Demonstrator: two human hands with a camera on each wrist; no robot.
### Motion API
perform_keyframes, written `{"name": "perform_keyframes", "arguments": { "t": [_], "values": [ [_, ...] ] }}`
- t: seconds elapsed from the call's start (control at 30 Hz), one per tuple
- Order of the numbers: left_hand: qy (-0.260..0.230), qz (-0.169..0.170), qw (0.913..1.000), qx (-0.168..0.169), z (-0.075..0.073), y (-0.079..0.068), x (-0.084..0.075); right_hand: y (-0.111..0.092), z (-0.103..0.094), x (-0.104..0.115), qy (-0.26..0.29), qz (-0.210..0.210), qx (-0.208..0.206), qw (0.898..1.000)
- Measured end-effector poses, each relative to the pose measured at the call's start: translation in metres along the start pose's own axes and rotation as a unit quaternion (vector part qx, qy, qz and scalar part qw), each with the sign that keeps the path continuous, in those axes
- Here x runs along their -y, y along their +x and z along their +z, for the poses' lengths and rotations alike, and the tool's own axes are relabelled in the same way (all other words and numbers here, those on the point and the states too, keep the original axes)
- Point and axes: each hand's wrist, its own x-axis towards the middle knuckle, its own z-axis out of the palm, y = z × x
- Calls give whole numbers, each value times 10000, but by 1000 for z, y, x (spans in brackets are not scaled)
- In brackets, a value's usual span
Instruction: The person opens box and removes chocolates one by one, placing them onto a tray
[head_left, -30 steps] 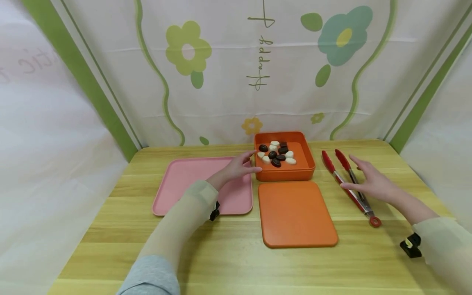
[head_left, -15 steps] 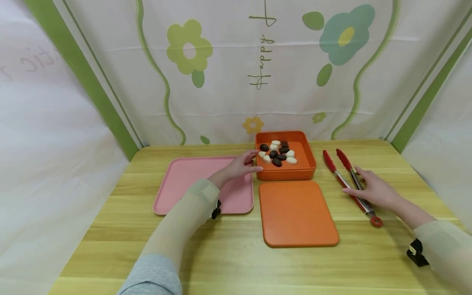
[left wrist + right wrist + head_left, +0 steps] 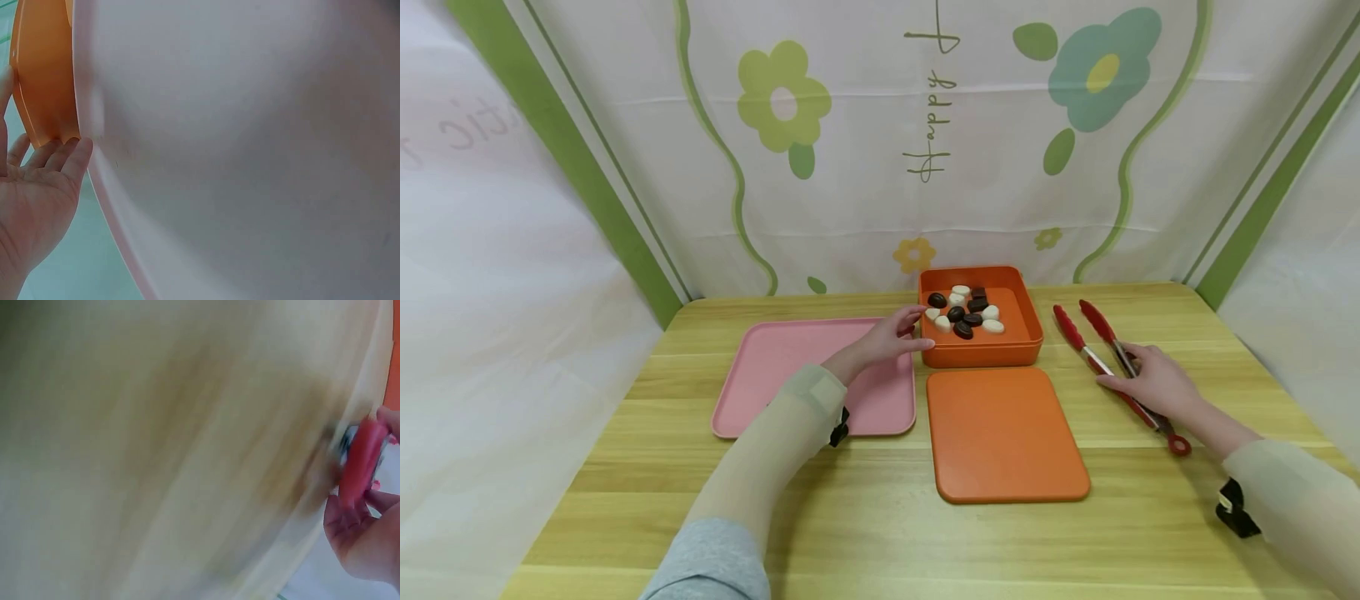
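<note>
In the head view, an orange box point(image 3: 981, 357) holds several dark and white chocolate-like pieces point(image 3: 956, 314). My left hand point(image 3: 882, 337) reaches over the pink tray point(image 3: 808, 350), its thumb and fingers touching the box's left side near the front corner. The left wrist view shows the fingertips against the orange wall. On the right, my right hand point(image 3: 1161, 383) grips red-tipped metal tongs point(image 3: 1093, 358) from above, thumb on one arm and fingers on the other. The tongs' arms are spread apart, and the right wrist view shows the red handle between thumb and fingers.
An orange lid point(image 3: 1006, 437) lies flat on the wooden table point(image 3: 880, 533) in front of the box. Flower-printed cloth point(image 3: 850, 200) hangs behind the table, with white cloth at both sides.
My right hand has come down onto the tongs and taken hold of them. Their ring end has shifted slightly right. My left hand stays at the box.
</note>
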Motion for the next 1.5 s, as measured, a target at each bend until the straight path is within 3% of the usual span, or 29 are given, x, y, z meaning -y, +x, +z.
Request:
{"name": "perform_keyframes", "arguments": {
  "t": [0.33,0.57,0.87,1.1,1.37,1.5],
  "values": [
    [-32,-57,10000,71,0,1,2,-3,-8,-7,416,-131,-557,9975],
    [37,-38,10000,47,0,-1,2,-5,-26,-4,456,-77,-887,9950],
    [15,-57,10000,53,-1,0,4,4,-53,18,140,-189,-560,9982],
    [-7,-32,9999,147,-2,-1,3,14,-63,41,-51,-579,-346,9977],
    [0,-124,9991,397,-6,-18,-26,23,-60,59,-195,-707,-273,9969],
    [15,-110,9991,408,-6,-19,-27,28,-60,69,-296,-711,-211,9968]
  ]
}}
